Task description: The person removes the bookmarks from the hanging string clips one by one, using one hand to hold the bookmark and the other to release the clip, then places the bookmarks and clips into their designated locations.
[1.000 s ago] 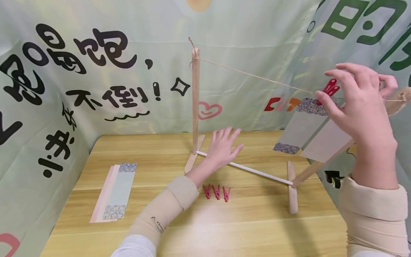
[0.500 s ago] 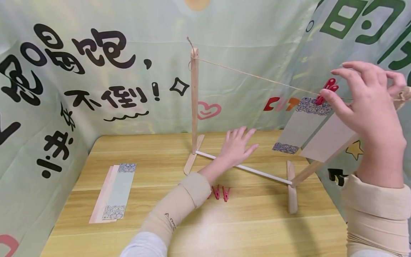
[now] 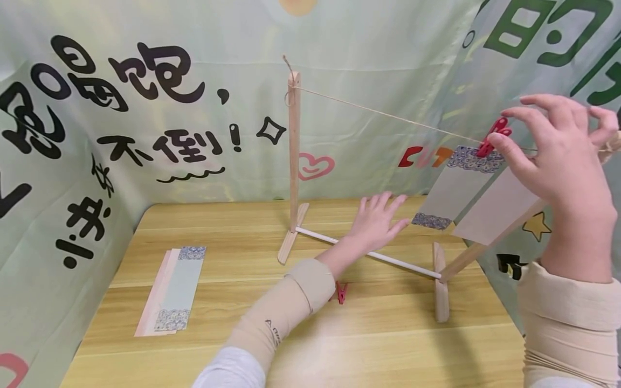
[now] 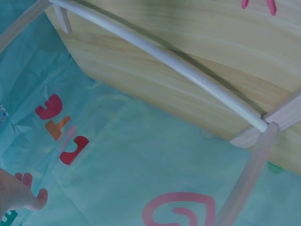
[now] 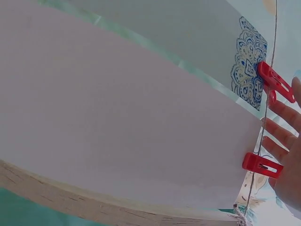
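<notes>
Beside the red clothespin (image 3: 492, 137) my right hand (image 3: 565, 145) is raised, fingers apart, its thumb tip and index finger right at the handles. That clothespin fastens a paper strip (image 3: 448, 186) with blue lace-patterned ends to the string (image 3: 383, 113). Another paper strip (image 3: 499, 207), plain pale, hangs alongside; in the right wrist view a second red clothespin (image 5: 262, 165) clips it near my other fingers. My left hand (image 3: 378, 221) reaches over the table with fingers spread, holding nothing, and overlaps the white crossbar (image 3: 407, 265) in the head view.
Wooden posts, one at left (image 3: 294, 156), carry the string above the wooden table (image 3: 402, 345). More paper strips (image 3: 177, 291) lie stacked at the left. A small red clothespin (image 3: 342, 293) on the table shows past my left sleeve (image 3: 291, 302), which hides others.
My left hand has moved right, its sleeve now covering most of the small clothespins. My right hand has shifted slightly right, leaving more of the clothespin on the string visible.
</notes>
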A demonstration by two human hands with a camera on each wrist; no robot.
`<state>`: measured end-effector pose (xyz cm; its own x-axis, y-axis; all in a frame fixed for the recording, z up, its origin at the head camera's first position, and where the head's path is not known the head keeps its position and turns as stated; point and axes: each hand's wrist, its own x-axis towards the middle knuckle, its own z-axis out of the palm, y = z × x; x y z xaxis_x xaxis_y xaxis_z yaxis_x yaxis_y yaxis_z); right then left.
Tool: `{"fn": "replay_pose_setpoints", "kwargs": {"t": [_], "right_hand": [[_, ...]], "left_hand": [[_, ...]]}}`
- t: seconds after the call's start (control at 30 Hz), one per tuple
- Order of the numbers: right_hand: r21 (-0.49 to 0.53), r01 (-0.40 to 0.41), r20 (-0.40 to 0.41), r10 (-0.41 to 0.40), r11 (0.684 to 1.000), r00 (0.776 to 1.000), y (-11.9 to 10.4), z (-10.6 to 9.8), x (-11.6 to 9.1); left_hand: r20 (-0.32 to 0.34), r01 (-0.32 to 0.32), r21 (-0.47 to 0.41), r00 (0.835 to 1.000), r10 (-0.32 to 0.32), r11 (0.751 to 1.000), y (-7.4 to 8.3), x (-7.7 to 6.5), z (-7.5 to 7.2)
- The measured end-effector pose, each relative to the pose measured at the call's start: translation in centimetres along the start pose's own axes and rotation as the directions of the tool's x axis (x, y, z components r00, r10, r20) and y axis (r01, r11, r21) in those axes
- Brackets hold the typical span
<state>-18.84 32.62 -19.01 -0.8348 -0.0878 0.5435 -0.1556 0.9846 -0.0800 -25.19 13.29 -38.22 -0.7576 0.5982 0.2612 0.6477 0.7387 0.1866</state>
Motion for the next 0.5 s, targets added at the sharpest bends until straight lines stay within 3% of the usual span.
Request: {"fn": "replay_pose_setpoints", "kwargs": {"t": [0.5], "right_hand": [[0.021, -0.013, -0.033, 0.014, 1.0, 0.999, 0.0, 0.1, -0.3]], "left_hand": [[-0.021, 0.009, -0.028, 1.0, -0.01, 1.0, 1.9, 0.5, 0.1]]}}
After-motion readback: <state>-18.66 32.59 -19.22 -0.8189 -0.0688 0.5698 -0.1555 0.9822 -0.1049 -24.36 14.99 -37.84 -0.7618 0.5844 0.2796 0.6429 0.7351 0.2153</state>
